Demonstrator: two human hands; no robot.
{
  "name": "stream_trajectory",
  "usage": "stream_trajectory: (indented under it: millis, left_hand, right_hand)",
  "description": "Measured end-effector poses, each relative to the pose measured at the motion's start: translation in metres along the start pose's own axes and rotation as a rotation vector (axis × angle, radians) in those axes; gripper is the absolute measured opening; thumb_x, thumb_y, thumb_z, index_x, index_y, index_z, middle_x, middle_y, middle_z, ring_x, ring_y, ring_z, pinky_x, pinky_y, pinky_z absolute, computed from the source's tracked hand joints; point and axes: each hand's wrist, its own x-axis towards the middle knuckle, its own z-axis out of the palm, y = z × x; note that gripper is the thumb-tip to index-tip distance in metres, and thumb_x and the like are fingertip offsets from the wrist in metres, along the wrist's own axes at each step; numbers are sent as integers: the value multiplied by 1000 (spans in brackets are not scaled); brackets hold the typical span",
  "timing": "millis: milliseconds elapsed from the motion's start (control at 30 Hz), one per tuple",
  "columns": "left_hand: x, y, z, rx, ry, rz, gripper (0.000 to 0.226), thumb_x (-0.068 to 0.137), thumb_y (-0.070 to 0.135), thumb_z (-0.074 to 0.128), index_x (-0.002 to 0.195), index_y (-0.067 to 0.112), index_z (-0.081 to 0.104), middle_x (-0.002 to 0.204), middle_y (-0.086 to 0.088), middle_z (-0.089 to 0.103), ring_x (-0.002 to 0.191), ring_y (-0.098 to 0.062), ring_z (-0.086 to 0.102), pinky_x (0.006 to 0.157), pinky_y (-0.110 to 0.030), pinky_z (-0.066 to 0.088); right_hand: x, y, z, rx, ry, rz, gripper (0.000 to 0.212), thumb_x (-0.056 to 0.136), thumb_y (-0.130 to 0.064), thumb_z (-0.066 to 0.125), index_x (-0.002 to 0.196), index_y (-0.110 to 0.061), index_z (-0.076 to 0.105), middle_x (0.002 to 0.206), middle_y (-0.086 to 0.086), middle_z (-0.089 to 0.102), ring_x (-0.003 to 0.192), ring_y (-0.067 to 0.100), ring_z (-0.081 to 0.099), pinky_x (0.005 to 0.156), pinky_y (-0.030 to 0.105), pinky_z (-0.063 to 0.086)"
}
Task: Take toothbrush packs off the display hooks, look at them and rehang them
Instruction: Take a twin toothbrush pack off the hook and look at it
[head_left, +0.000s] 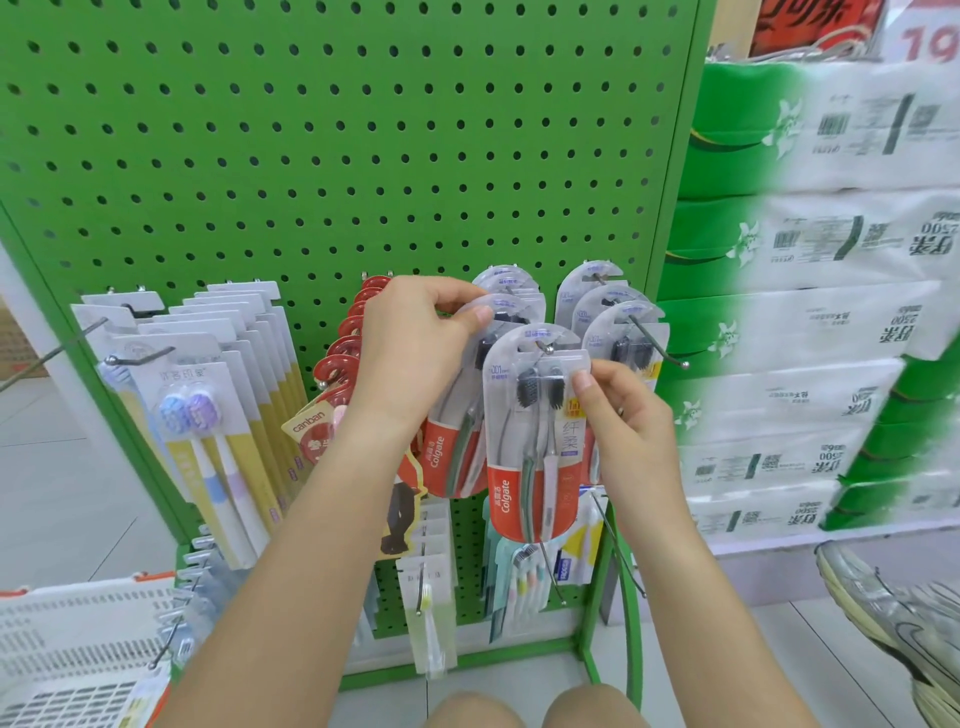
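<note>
1. Head view: the left hand (415, 343) reaches up to the middle hook (543, 347) of the green pegboard (311, 156). Its fingers are curled, and thumb and forefinger pinch the clear rounded top of a Colgate toothbrush pack (467, 447) that hangs second on that hook.
2. The right hand (623, 426) has its fingers curled too. Its thumb lies on the front of the foremost Colgate toothbrush pack (530, 441), near the brush heads, and its fingers go behind the pack's right edge, so it grips that pack.
3. The front pack hangs upright with its hang hole at the tip of the hook. More packs of the same kind sit behind it on that hook.
4. A right-hand hook (660, 343) carries three similar packs.
5. To the left, hooks hold yellow-backed toothbrush packs (208, 415) and red-topped Canban cards (337, 374).
6. Lower hooks carry smaller brush packs (519, 571).
7. A white plastic basket (78, 649) sits at lower left. What lies in it I cannot tell.
8. Stacked tissue packs (805, 312) stand to the right of the board, and a sneaker (904, 618) shows at the right edge.
</note>
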Motion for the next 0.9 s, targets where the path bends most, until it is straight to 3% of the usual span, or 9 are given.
stream_trajectory:
  millis: [100, 267, 433, 700, 900]
  left_hand:
    - [1, 2, 4, -50, -74, -25, 14, 85, 23, 74, 98, 20, 78, 87, 15, 72, 76, 11, 62, 70, -1, 43]
    - [8, 4, 10, -110, -151, -73, 16, 83, 26, 77, 99, 20, 78, 91, 8, 76, 85, -3, 68, 90, -32, 55]
    - [9, -1, 11, -202, -213, -166, 13, 84, 24, 75, 96, 20, 78, 94, 6, 76, 96, -12, 69, 92, -41, 54]
    - [3, 0, 8, -133, -190, -145, 14, 88, 25, 71, 100, 20, 76, 91, 8, 74, 89, -9, 68, 90, -37, 56]
    - [9, 14, -3, -40, -185, -61, 21, 94, 28, 63, 112, 22, 72, 106, 11, 70, 96, 1, 61, 74, -6, 37]
  right_hand:
    - [0, 0, 0, -4, -1, 3, 12, 96, -13, 54, 96, -14, 66, 78, -18, 69, 76, -6, 61, 71, 9, 44]
    - [-1, 0, 0, -10, 5, 23, 11, 96, -16, 56, 94, -18, 67, 79, -14, 70, 77, -2, 62, 71, 13, 47]
    - [-2, -1, -1, -20, 10, 39, 11, 95, -18, 57, 92, -19, 67, 77, -15, 71, 76, -3, 63, 69, 12, 47]
    - [-2, -1, -1, -14, 18, 70, 11, 95, -20, 57, 95, -18, 68, 83, -10, 71, 79, 0, 65, 70, 14, 48]
    - [-4, 0, -2, 17, 48, 89, 10, 93, -21, 59, 102, -20, 65, 94, -3, 72, 88, 5, 67, 80, 21, 52]
